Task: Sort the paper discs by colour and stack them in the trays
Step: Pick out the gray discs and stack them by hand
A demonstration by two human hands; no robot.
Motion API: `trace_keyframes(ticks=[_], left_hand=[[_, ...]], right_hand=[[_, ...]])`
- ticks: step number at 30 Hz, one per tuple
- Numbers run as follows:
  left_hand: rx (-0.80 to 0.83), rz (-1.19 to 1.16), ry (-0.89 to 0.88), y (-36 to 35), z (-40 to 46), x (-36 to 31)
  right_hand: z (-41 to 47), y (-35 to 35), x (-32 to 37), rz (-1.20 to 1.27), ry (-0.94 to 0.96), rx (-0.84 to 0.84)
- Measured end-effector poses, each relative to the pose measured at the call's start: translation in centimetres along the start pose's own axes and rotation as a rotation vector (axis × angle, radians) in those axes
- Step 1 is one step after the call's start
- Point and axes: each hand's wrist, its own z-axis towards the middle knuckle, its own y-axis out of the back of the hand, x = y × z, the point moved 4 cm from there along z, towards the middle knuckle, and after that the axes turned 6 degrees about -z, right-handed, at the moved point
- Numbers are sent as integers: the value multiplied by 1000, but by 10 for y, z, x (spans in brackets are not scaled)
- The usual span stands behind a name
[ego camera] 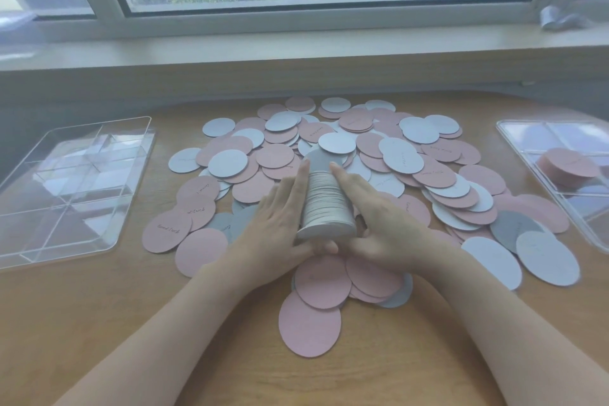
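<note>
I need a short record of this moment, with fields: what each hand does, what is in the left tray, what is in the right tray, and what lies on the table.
left hand: presses flat on the left side of the grey stack
right hand: presses on its right side
left tray: clear, no discs visible
right tray: holds a pink stack
table: loose pink and grey discs, mixed and overlapping
</note>
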Motion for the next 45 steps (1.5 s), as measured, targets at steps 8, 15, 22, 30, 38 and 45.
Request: trace_keyframes(ticks=[8, 15, 22, 30, 38, 45], left_hand=[[27, 8, 5, -3, 1, -1], [129, 21, -8, 16, -1, 16], [81, 200, -1, -3, -5, -2], [-11, 0, 48, 2, 2, 3], [-3, -66, 34, 7, 2, 6], [3, -75, 33, 7, 1, 8]], right_hand=[[-2, -5, 3, -14, -3, 105], [0, -3, -2, 30, -67, 85], [0, -7, -3, -30, -60, 100], [-6, 12, -9, 110, -107, 115], [4, 66, -63, 63, -353, -374], [47, 87, -97, -376, -611, 10]])
